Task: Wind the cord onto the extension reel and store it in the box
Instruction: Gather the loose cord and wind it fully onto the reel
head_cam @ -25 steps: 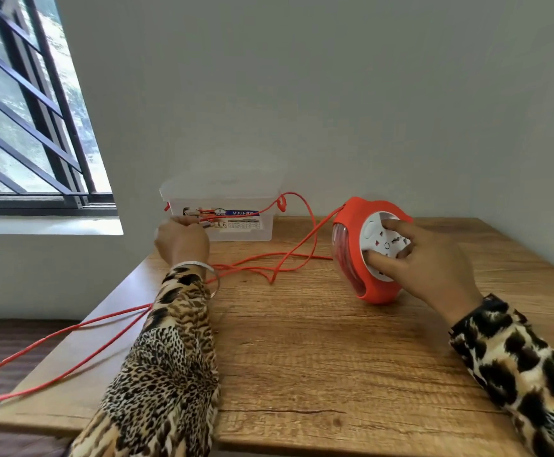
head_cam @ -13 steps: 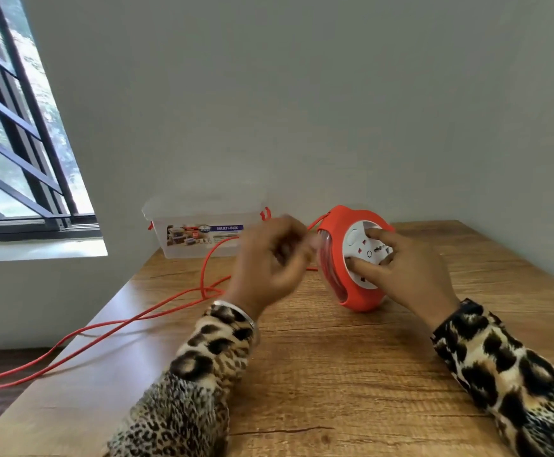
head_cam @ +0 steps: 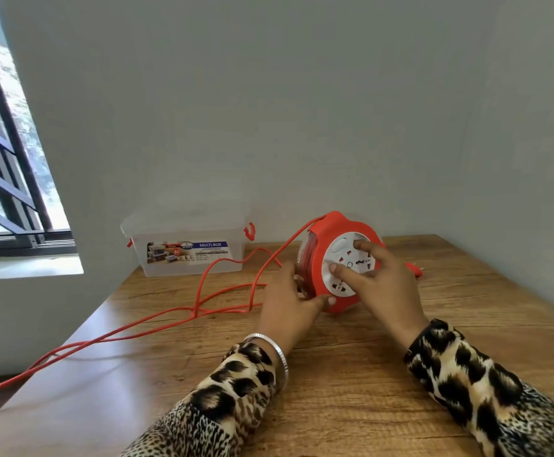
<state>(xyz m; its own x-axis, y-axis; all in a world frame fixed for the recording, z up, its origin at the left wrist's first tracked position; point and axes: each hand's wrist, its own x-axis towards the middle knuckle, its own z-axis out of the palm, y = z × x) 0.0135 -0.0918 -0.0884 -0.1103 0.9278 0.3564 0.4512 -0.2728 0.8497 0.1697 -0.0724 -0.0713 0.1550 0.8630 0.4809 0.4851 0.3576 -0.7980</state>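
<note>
One red extension reel stood on edge on the wooden table, the left hand gripping its rim to steady it, the right hand pressing open fingers on the socket face, probably to turn it, while one orange cord trailed slack beside one lidded plastic box.

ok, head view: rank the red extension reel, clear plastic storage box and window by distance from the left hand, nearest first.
1. Red extension reel: touching the left hand, on its right.
2. Clear plastic storage box: back left on the table.
3. Window: far left, beyond the table.
</note>
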